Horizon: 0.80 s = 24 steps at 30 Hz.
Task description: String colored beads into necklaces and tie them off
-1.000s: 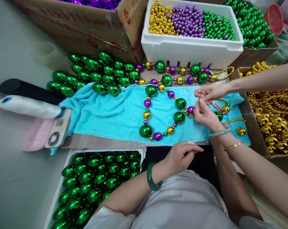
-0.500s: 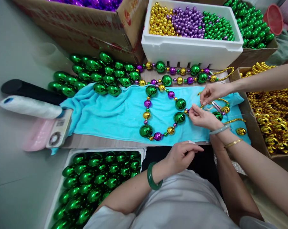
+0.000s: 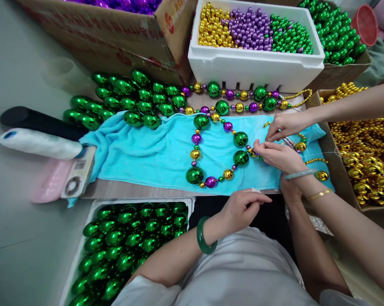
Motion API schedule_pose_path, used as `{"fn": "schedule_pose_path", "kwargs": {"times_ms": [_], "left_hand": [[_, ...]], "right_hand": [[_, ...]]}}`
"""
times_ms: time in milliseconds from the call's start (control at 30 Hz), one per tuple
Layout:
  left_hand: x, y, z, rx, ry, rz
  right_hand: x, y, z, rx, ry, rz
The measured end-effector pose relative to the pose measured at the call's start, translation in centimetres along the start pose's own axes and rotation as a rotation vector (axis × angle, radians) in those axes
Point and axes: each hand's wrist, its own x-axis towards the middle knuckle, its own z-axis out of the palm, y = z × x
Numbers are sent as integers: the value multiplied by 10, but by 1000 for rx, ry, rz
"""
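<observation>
My left hand (image 3: 243, 209), with a green bangle (image 3: 204, 236) at its wrist, hovers over my lap. Its index finger points right, the other fingers are loosely bent, and it holds nothing. My right hand (image 3: 290, 189) is at the towel's front edge, its fingers mostly hidden behind a co-worker's forearm. On the blue towel (image 3: 153, 157) lies a looped bead necklace (image 3: 195, 154) of green, purple and gold beads. At the loop's right end a co-worker's two hands (image 3: 276, 144) pinch together at the cord and small beads.
Behind the towel are a finished-looking bead strand (image 3: 222, 107), loose green oval beads (image 3: 128, 103) and a white foam box (image 3: 255, 63) of small beads. A carton (image 3: 326, 95) of gold beads stands right. A tray (image 3: 193, 208) of green beads is front left, a tape dispenser (image 3: 79, 174) left.
The co-worker's lower hand has shifted right and closer to their other hand, and the near green bead by it has moved slightly right. My hands have hardly moved.
</observation>
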Motion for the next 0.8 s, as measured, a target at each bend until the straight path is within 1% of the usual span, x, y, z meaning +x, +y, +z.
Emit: {"fn": "schedule_pose_path", "kwargs": {"times_ms": [33, 67, 100, 133, 167, 233, 300, 367, 400, 433, 467, 533, 567, 600, 633, 667, 700, 733, 767, 800], "left_hand": [[0, 0, 0, 2, -2, -3], [0, -1, 0, 4, -3, -4], [0, -1, 1, 5, -2, -2], [0, -1, 1, 5, -2, 1], [0, -2, 1, 4, -2, 5], [0, -2, 1, 3, -2, 10], [0, -3, 1, 2, -3, 11], [0, -3, 1, -1, -5, 9], [0, -3, 1, -2, -7, 7], [0, -4, 1, -4, -8, 6], [0, -4, 1, -6, -8, 6], [0, -4, 2, -10, -6, 7], [0, -4, 2, -12, -4, 8], [0, -4, 2, -13, -2, 9], [0, -4, 2, -13, -1, 10], [0, -4, 2, -12, -2, 11], [0, -4, 2, -13, -2, 12], [0, -3, 2, -12, -2, 14], [0, -3, 2, -11, -2, 15], [0, -4, 2, -12, -3, 15]], "right_hand": [[0, -3, 2, -259, 18, -121], [0, -6, 3, -451, 43, -215], [0, -8, 4, -531, 67, -269], [1, -9, 4, -520, 83, -299], [2, -9, 3, -440, 83, -315], [4, -8, 2, -197, 57, -323], [5, -5, 0, -4, 36, -311], [6, -4, -1, 119, 25, -294], [6, -4, -1, 91, 12, -293], [5, -5, -1, -103, -19, -305], [5, -7, 0, -446, -67, -318], [4, -9, 1, -1337, -184, -326], [3, -9, 1, -1675, -228, -310], [2, -8, 0, -1971, -271, -350], [1, -7, -1, -2251, -303, -452], [0, -5, -3, -2584, -317, -620], [-1, -3, -4, -3035, -305, -835], [-2, -2, -5, -3492, -253, -1048], [-3, -2, -5, -3848, -183, -1167], [-3, -4, -3, -4050, -152, -1062]]}}
